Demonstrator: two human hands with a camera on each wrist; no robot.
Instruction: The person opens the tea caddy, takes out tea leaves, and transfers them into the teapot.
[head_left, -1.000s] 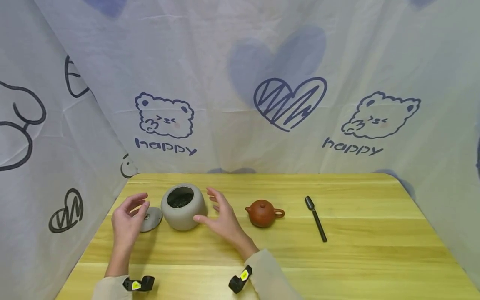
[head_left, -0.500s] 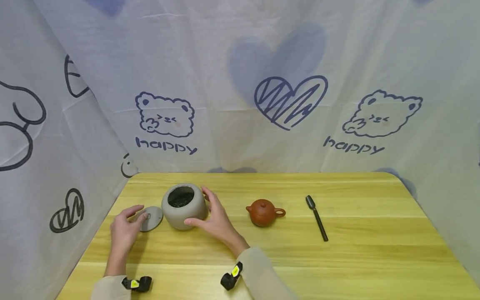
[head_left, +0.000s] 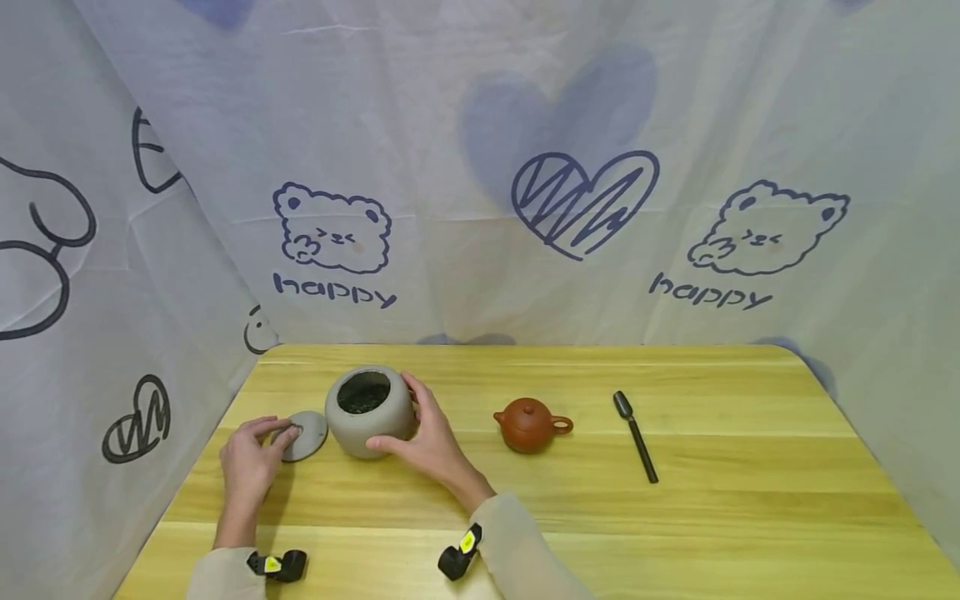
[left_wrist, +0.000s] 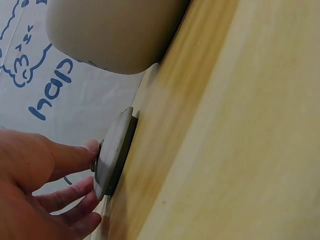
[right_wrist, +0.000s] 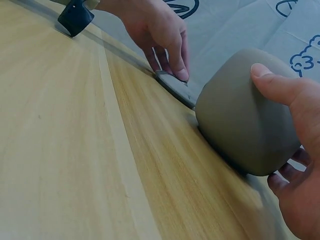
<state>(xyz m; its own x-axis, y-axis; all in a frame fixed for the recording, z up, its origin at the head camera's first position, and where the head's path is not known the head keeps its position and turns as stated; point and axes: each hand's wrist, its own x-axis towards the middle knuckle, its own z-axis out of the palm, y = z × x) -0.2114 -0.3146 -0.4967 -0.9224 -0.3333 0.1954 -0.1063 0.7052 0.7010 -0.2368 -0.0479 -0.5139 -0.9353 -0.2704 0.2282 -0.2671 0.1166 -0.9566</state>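
A round grey jar (head_left: pixel 351 432) stands on the left of the table, its mouth uncovered and dark, leaf-like contents inside. My right hand (head_left: pixel 433 452) holds it from the right, thumb across the near side (right_wrist: pixel 240 110) and fingers behind, partly hidden. Left of the jar lies its grey lid (head_left: pixel 311 440), top up with a small ring knob. With thumb and fingers my left hand (head_left: pixel 246 467) pinches at that knob. In the left wrist view, the other fingertips are right at the rim of the lid (left_wrist: pixel 114 155), and a dark band runs round its underside.
A reddish-brown clay teapot (head_left: pixel 527 427) sits mid-table, spout to the left. Right of it lies a dark long-handled scoop (head_left: pixel 636 437). A printed cloth (head_left: pixel 450 250) hangs behind the wooden table (head_left: pixel 735 500) and along its left side.
My left hand has come down to the lid and its fingers have closed at the knob. My right hand has moved left and taken hold of the jar.
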